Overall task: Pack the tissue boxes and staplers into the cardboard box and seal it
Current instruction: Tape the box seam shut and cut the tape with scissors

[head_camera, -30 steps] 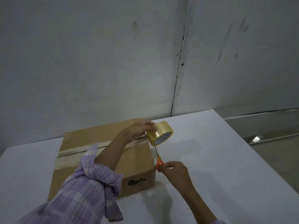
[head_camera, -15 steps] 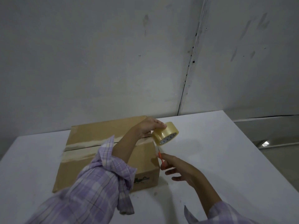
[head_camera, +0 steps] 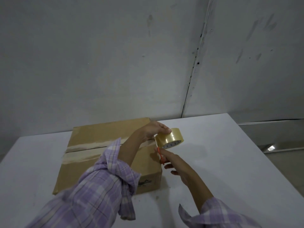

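The left hand (head_camera: 153, 130) still grips the clear tape roll (head_camera: 168, 140) over the closed brown cardboard box (head_camera: 98, 145); the right hand (head_camera: 178, 165), holding orange scissors (head_camera: 160, 156), has moved up to snip, so sealing looks nearly done.

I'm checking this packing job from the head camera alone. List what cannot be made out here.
- Contents of the cardboard box: hidden by its closed, taped flaps.
- Scissors blades: only orange handles show; the right hand and the tape roll cover the rest.
- Whether the tape strip is cut through: too thin to tell.
- Print on the box's near side: partly behind the left sleeve, too small to read.
- Left hand fingers: mostly behind the roll.
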